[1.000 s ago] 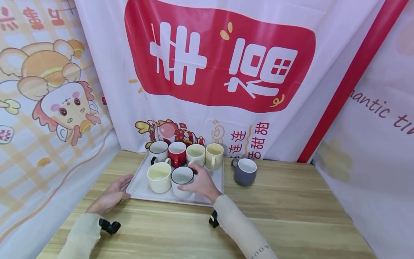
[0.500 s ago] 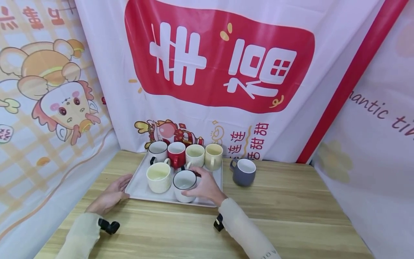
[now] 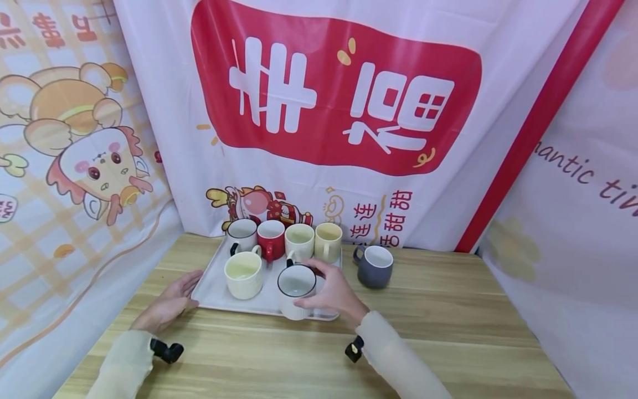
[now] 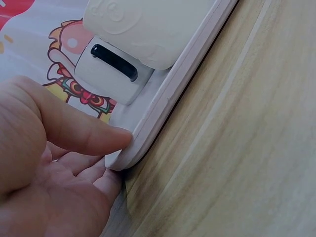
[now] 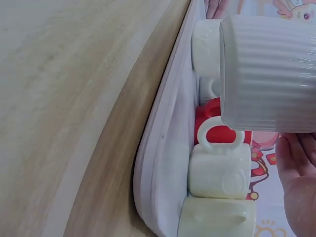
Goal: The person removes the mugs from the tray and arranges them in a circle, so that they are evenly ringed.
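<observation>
Lifting the mug (image 3: 292, 302) seems the step: right hand (image 3: 335, 292) holds it above the tray (image 3: 211, 288) at lower centre, fingers curved around; left hand (image 3: 170, 300) pinches the tray's corner. Next move probably calls for level carrying.

1. The head view looks forward and down from the person's side of the white rectangular tray (image 3: 211, 291) and is the farthest back. It takes in the wood-grain tabletop (image 3: 448, 332) around the tray and the hanging white sheet with a red panel (image 3: 334, 94) behind it.
2. The left wrist view sits close to the tray's near left corner, tilted, facing along its near edge. It shares that corner and the left hand (image 4: 49, 182) with the head view.
3. The right wrist view, rolled sideways, faces leftward along the tray. Very near its lens is the ribbed white mug (image 5: 269, 74), shared with the head view.
</observation>
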A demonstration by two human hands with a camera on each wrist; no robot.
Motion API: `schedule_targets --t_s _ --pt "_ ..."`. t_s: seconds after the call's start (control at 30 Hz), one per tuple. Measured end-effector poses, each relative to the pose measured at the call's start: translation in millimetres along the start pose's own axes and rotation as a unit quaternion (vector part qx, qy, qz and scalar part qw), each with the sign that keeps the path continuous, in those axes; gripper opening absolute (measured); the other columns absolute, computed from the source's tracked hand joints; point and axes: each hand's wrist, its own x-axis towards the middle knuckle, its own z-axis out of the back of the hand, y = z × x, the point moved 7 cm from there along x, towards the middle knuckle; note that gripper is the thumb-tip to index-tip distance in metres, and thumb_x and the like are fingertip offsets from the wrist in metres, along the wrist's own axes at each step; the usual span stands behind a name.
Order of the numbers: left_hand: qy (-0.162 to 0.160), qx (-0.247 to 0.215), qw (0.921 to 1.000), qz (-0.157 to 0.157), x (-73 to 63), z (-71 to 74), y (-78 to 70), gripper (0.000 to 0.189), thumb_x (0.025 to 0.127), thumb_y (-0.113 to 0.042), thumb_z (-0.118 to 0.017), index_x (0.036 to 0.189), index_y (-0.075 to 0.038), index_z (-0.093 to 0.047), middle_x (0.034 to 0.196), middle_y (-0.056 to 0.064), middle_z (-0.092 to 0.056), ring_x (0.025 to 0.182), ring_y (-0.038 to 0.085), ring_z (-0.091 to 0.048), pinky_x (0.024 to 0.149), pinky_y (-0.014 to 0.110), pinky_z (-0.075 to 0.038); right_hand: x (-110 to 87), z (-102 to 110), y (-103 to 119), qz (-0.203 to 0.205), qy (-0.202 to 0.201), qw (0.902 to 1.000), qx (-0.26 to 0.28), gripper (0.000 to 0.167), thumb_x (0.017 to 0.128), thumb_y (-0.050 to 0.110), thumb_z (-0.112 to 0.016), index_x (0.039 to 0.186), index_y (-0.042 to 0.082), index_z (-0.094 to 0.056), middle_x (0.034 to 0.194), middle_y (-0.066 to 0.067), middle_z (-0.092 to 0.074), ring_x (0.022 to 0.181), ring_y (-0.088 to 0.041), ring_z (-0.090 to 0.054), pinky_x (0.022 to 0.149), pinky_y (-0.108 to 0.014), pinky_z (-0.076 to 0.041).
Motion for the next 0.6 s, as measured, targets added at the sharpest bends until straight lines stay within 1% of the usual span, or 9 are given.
schedule_targets --t_s 0.13,0.23,0.33,0.4,0.6 --pt "-0.001 -0.001 1.0 0.003 0.4 -0.4 0.4 0.1 0.085 0.018 -0.054 0.166 0.007 0.003 0.174 0.033 0.004 0.161 0.055 0.003 0.131 0.067 -0.003 -13.9 16 3 0.005 -0.003 1.0 -0.003 0.079 0.067 0.03 -0.101 0.137 0.02 -0.066 0.13 0.011 -0.071 0.119 -0.013 -0.068 0.107 -0.036 -0.059" --pt "0.002 -0.005 1.0 -0.002 -0.5 0.1 0.8 0.1 0.085 0.019 -0.054 0.165 0.007 0.004 0.173 0.034 0.004 0.16 0.056 0.003 0.131 0.067 -0.003 -25.6 31 3 0.012 -0.014 0.9995 -0.026 0.081 0.066 0.031 -0.101 0.138 0.017 -0.066 0.131 0.01 -0.071 0.119 -0.016 -0.068 0.107 -0.04 -0.06" --pt "0.004 -0.01 0.9999 -0.01 -0.6 0.5 0.4 0.099 0.085 0.019 -0.054 0.165 0.008 0.004 0.173 0.035 0.003 0.16 0.056 0.002 0.13 0.068 -0.003 -37.8 48 1 0.02 -0.026 0.9985 -0.043 0.082 0.065 0.03 -0.101 0.137 0.015 -0.067 0.13 0.007 -0.072 0.119 -0.019 -0.069 0.108 -0.041 -0.061" --pt "0.005 -0.012 0.9998 -0.013 -0.6 0.2 0.3 0.099 0.085 0.019 -0.054 0.165 0.008 0.003 0.173 0.035 0.003 0.16 0.056 0.002 0.13 0.067 -0.003 -47.0 59 -1 0.013 -0.034 0.9979 -0.053 0.082 0.064 0.029 -0.101 0.137 0.016 -0.066 0.13 0.006 -0.072 0.12 -0.018 -0.068 0.108 -0.038 -0.06" --pt "0.003 -0.009 0.9999 -0.009 0.0 -0.4 0.1 0.099 0.085 0.018 -0.054 0.165 0.008 0.002 0.173 0.034 0.003 0.16 0.055 0.002 0.131 0.066 -0.004 -76.4 97 -8 -0.02 -0.059 0.9962 -0.062 0.081 0.064 0.027 -0.102 0.136 0.018 -0.065 0.128 0.0 -0.072 0.114 -0.017 -0.068 0.101 -0.031 -0.062"
